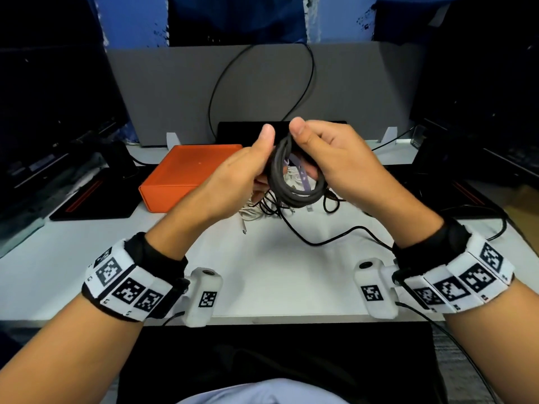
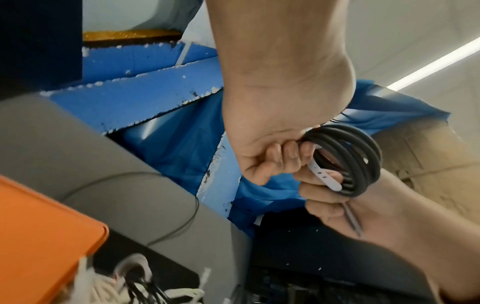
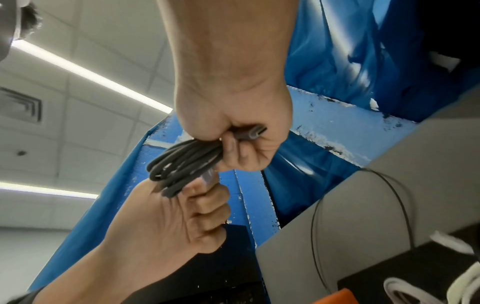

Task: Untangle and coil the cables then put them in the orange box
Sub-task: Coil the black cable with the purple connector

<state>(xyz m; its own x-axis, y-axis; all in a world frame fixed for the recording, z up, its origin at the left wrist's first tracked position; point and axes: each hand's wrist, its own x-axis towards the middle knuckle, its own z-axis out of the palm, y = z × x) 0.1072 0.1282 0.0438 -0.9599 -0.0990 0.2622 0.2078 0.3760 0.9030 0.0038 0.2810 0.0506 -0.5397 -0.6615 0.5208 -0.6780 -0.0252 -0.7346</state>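
Note:
Both hands hold a dark grey coiled cable (image 1: 291, 193) up above the table. My left hand (image 1: 256, 161) grips the coil's left side, with its fingers curled round the loops (image 2: 363, 156). On the right side, my right hand (image 1: 318, 153) grips the bundled loops (image 3: 182, 164), and a grey connector (image 3: 252, 133) sticks out of its fist. A lilac strap (image 1: 303, 176) with holes hangs across the coil's middle between the two hands. The orange box (image 1: 186, 170) lies on the table to the left, behind my left hand.
A tangle of white and black cables (image 1: 262, 208) lies on the white table under the hands. One black cable (image 1: 335, 237) trails toward the right wrist. A grey panel (image 1: 262, 88) stands at the back, with dark monitors on both sides.

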